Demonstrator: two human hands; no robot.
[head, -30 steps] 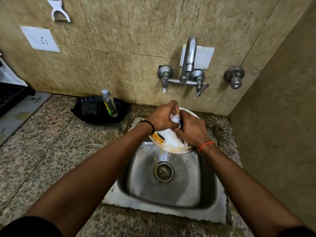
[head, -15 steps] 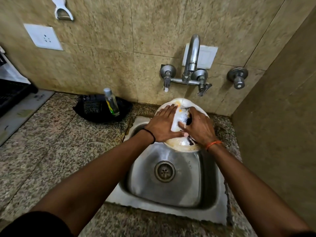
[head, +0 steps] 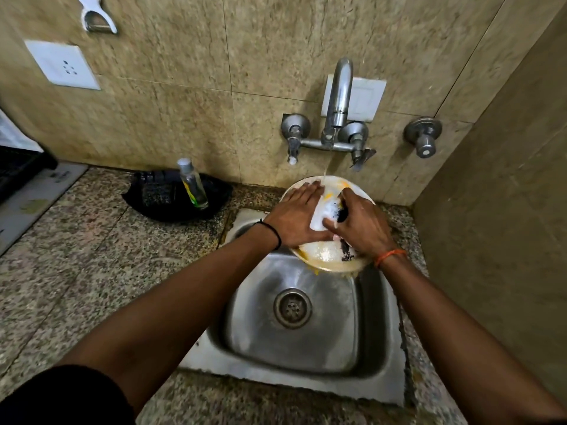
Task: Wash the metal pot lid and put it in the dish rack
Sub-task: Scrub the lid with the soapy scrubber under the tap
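The round metal pot lid (head: 329,264), smeared with yellow-orange residue and white foam, is tilted over the back edge of the sink under a thin stream from the tap (head: 338,96). My left hand (head: 294,219) lies flat across the lid's left half with fingers stretched out, holding it. My right hand (head: 363,227) presses a dark, soapy scrubber (head: 341,212) onto the lid's right half. Both hands hide most of the lid's middle.
The steel sink (head: 245,329) with its drain (head: 292,308) lies below the lid. A clear bottle (head: 192,184) stands on a black tray (head: 159,196) on the granite counter at left. A dark rack-like object (head: 17,171) sits at the far left. A wall rises close on the right.
The lid has moved up and back under the tap, and water now falls on it. My left hand has opened from a curled grip to lie flat on the lid.
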